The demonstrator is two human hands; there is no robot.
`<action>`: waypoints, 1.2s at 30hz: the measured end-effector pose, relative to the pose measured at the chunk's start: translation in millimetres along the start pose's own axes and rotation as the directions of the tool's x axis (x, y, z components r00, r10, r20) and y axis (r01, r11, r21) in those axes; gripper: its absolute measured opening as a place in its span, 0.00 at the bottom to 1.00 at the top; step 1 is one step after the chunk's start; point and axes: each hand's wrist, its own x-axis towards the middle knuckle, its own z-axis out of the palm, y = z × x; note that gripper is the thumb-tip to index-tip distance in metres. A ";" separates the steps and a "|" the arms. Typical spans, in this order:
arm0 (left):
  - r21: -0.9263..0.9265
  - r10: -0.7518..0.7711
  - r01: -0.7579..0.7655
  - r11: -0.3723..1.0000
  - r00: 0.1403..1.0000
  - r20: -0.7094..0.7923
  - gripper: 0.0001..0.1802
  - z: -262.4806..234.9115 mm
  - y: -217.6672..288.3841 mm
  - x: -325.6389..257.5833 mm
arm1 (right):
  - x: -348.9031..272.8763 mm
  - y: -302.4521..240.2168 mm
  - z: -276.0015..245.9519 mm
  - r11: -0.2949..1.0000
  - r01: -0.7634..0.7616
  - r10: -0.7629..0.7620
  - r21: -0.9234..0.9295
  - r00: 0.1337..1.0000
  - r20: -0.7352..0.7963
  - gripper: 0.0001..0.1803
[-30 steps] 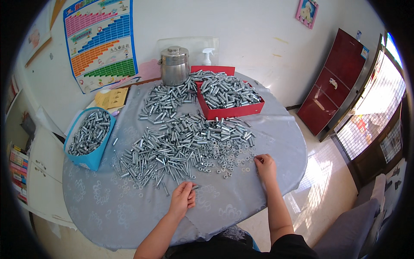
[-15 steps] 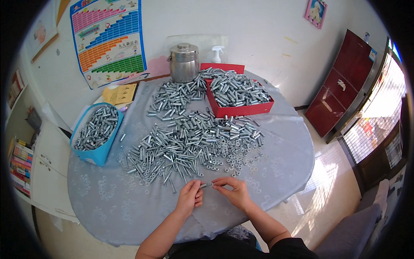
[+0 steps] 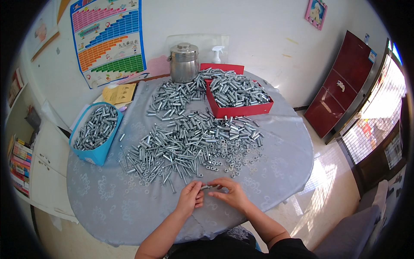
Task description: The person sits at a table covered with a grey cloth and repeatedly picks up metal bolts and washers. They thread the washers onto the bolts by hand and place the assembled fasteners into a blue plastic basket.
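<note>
Near the front of the table, my left hand [image 3: 189, 197] is closed around a silver expansion bolt [image 3: 204, 187], whose end sticks out to the right between thumb and forefinger. My right hand [image 3: 231, 192] is at that end, forefinger curved over it and thumb lower down and apart; whether the forefinger touches the bolt is too small to tell. Just beyond my hands spreads a loose heap of long bolts [image 3: 172, 155]. Metal sleeves [image 3: 233, 125] lie behind them, with nuts and washers [image 3: 235, 159] scattered on the right side.
A red box [image 3: 243, 111] heaped with bolts stands at the back right. A blue basket [image 3: 92, 156] full of bolts is at the left edge. A steel pot [image 3: 184, 64] and a white spray bottle [image 3: 217, 54] stand at the back. A grey cloth [image 3: 276, 159] covers the table.
My right thumb and forefinger, pinched at the bolt's end before, have come apart, and the hand has shifted slightly left. My left hand keeps its hold almost in place.
</note>
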 end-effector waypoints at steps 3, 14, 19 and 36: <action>-0.008 0.030 -0.030 1.000 0.999 0.011 0.11 -2.8 -0.6 0.4 | 3.3 -4.6 -13.4 0.996 -0.036 0.032 -0.082 0.998 -0.056 0.13; 0.021 0.065 -0.065 0.998 0.998 0.005 0.12 -3.9 1.0 -0.3 | 5.6 23.7 -47.6 0.854 -0.146 0.089 -0.500 0.987 -0.135 0.10; -0.018 0.064 -0.064 0.998 0.998 0.000 0.12 -3.8 2.0 -0.9 | 7.0 26.2 -51.6 0.866 -0.167 0.134 -0.471 0.986 -0.103 0.10; 0.002 0.040 -0.040 0.999 0.999 -0.018 0.11 -2.3 1.7 -1.4 | 13.0 -1.9 -6.5 0.928 0.310 -0.311 -0.207 0.950 0.029 0.12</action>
